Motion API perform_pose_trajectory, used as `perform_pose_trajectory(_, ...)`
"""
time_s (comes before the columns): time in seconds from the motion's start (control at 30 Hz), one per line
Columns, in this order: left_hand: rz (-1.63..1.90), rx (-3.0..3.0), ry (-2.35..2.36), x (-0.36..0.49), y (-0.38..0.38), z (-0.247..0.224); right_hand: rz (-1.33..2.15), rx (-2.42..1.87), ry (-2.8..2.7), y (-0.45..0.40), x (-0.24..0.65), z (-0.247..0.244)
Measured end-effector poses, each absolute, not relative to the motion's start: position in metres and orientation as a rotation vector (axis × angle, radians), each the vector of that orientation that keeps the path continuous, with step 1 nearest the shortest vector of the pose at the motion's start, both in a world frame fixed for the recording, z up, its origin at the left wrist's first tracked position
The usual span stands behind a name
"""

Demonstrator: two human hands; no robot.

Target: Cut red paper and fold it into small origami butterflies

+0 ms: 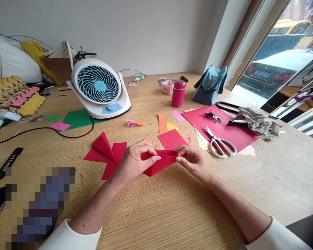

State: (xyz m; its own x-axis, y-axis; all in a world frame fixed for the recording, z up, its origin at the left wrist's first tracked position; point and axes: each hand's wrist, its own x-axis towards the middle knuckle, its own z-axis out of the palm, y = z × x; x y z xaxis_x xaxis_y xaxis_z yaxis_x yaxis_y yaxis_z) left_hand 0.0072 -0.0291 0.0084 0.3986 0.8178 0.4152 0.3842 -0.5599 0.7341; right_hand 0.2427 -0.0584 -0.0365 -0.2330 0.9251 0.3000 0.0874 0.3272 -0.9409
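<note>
Between my two hands is a sheet of red paper [160, 165], partly folded, with its upper edge pinched at both ends. My left hand [141, 158] grips it between thumb and forefinger on the left side. At the right corner, the thumb and fingertips of my right hand [191, 159] press together on the same sheet. Just left of my left hand lie folded red paper pieces [101, 149] with raised creases. A flat red paper square [173, 138] rests on the table behind the held sheet.
White-handled scissors [220, 142] and keys [211, 115] lie on large red sheets [198, 119] at the right. A white fan [100, 88] stands at back left, its black cord [54, 128] crossing the table. A pink thermos [178, 93] and a blue bag [210, 85] stand behind.
</note>
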Motion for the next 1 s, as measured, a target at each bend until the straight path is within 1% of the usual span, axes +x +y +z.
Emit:
perform_pose_trajectory(0.17,1.067,2.113,1.029,0.008,-0.03,0.008,1.132,-0.92,-1.474,-0.055,0.242,-0.04)
perform_pose_trajectory(0.43,1.177,2.184,1.068,0.012,-0.036,0.008,1.258,-0.843,-1.274,-0.052,0.24,-0.043)
perform_pose_trajectory(0.73,1.29,2.305,1.025,0.021,-0.049,0.011,1.495,-0.847,-1.098,-0.053,0.241,-0.04)
perform_pose_trajectory(1.0,1.292,2.283,1.057,0.021,-0.054,0.009,1.49,-0.825,-1.034,-0.054,0.239,-0.04)
